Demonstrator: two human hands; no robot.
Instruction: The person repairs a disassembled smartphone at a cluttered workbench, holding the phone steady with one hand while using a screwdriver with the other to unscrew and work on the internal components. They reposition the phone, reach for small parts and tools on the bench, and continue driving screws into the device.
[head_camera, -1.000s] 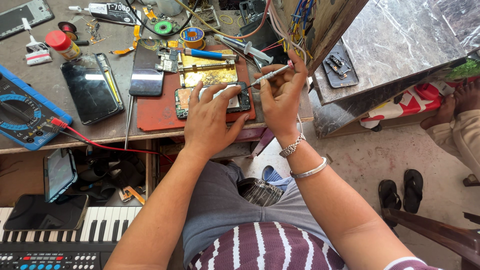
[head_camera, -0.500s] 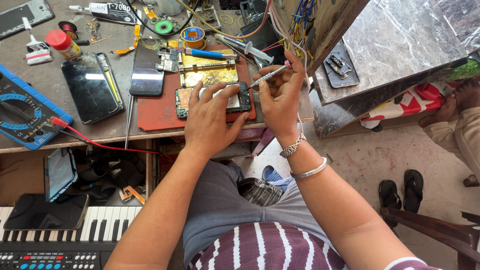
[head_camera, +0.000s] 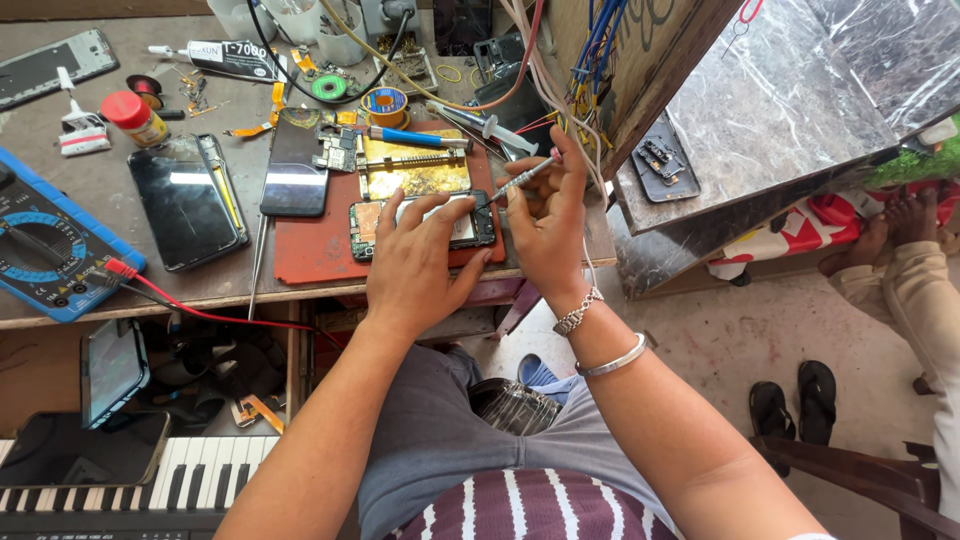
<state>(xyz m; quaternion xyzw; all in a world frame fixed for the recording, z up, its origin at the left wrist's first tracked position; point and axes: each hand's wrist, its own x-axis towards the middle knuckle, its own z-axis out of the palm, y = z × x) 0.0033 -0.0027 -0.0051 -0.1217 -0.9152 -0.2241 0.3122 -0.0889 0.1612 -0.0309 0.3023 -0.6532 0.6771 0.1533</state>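
The left hand (head_camera: 420, 262) lies spread flat on the opened phone (head_camera: 425, 225), long axis sideways on the red mat (head_camera: 310, 255), while the right hand (head_camera: 548, 225) pinches a screwdriver (head_camera: 522, 177), tip seemingly at the phone's right end.

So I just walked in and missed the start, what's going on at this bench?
A person is working on an opened phone lying on a red mat at the desk's front edge. The left hand presses down on the phone, while the right hand holds a thin screwdriver with its tip at the phone's right end. Other phones, a blue multimeter and tools lie around.
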